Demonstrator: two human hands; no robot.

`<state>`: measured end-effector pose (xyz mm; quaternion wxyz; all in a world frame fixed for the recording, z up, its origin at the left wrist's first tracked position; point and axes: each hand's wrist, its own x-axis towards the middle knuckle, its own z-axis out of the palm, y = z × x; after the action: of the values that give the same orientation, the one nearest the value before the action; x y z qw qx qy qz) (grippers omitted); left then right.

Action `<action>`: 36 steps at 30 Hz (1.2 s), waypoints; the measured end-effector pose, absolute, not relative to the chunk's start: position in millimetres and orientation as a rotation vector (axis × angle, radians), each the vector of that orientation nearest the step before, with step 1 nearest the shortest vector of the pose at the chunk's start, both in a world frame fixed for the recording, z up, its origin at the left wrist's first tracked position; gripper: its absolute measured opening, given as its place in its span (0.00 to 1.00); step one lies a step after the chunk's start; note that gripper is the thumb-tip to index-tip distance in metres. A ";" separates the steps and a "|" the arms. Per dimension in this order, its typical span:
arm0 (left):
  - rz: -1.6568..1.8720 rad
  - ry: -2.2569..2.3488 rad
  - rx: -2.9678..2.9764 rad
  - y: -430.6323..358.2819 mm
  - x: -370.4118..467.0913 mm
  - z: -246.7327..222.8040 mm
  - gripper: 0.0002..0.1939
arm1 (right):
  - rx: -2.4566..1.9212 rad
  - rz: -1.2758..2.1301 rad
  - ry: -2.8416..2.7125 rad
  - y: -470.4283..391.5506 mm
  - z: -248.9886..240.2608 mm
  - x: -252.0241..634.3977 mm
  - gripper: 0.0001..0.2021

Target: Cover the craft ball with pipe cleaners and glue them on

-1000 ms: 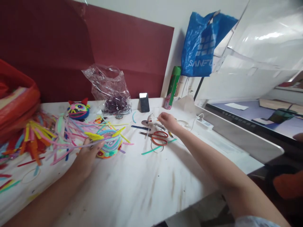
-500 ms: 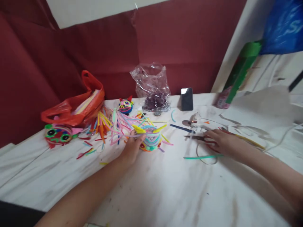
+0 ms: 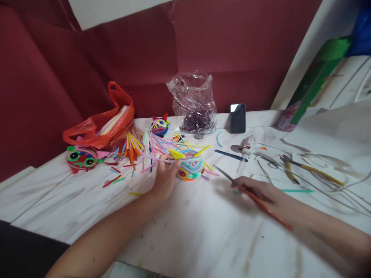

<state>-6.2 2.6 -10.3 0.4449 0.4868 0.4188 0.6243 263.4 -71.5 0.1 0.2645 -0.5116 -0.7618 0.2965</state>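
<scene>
My left hand (image 3: 164, 177) is closed in a pinch on a pale purple pipe cleaner (image 3: 153, 158). That strip runs across the top of a colourful pipe-cleaner animal head (image 3: 191, 166) with yellow pointed ears, and my fingertips are right beside it. My right hand (image 3: 259, 195) is wrapped around scissors with orange-red handles (image 3: 269, 213). Their dark blades (image 3: 224, 174) point left toward the animal head, with a gap between. Under the right hand lies a green pipe cleaner (image 3: 298, 190), partly covered.
Behind my left hand lie loose pipe cleaners (image 3: 158, 143), a red plastic bag (image 3: 95, 131) and two finished heads, one green-eyed (image 3: 82, 158), one blue (image 3: 159, 126). Further right are a clear bag (image 3: 197, 104), a phone (image 3: 237, 118), a glue gun (image 3: 251, 146) and pliers (image 3: 315, 172).
My right hand has lifted the scissors off the table and brought them nearer, handles now across the hand. The left hand keeps its pinch beside the animal head. The view has shifted slightly.
</scene>
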 end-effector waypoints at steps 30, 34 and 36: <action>1.357 0.989 1.325 -8.2 -7.6 -10.7 0.10 | -1.200 1.630 -1.515 -56.8 -12.0 176.9 0.30; 1.338 1.014 1.324 -9.1 -6.8 -8.9 0.09 | -1.258 1.559 -1.572 -55.4 -10.1 177.9 0.29; 1.332 1.028 1.329 -9.9 -6.8 -7.6 0.10 | -1.270 1.521 -1.621 -56.0 -9.7 179.4 0.28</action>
<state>-6.8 -9.9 -7.6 0.4782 0.5443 0.4211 0.5456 179.4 -56.0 -9.7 0.2866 -0.4752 -0.6067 0.5692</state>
